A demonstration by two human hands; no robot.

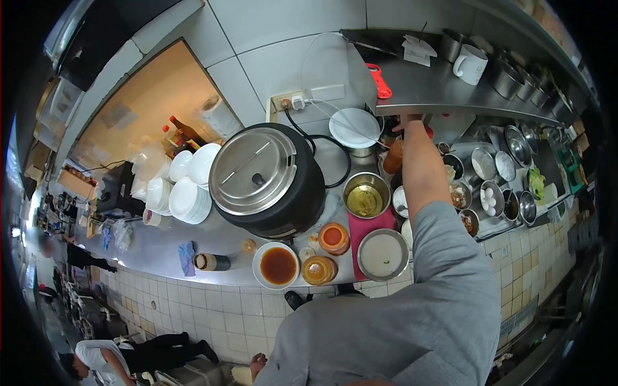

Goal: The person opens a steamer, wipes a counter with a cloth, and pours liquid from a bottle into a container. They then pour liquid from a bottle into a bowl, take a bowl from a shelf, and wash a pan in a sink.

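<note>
My right arm stretches up and right over the counter. My right hand (408, 121) is under the front edge of the metal shelf, among bottles; its fingers are mostly hidden, so any hold cannot be made out. An orange-brown bottle (393, 157) stands just below it. My left hand (258, 364) hangs low beside my body, fingers curled, with nothing visible in it. Before me are a steel pot of yellowish liquid (366, 195), a bowl of whitish liquid (383, 255), a white bowl of brown sauce (278, 266) and two sauce jars (334, 238).
A large black soup warmer (264, 180) with a steel lid stands mid-counter. Stacked white bowls (190, 201) are to its left. On the shelf (412, 83) lie a red-orange tool (379, 82) and a white mug (470, 65). Ingredient bowls, one with eggs (491, 198), stand right. Another person (138, 360) is lower left.
</note>
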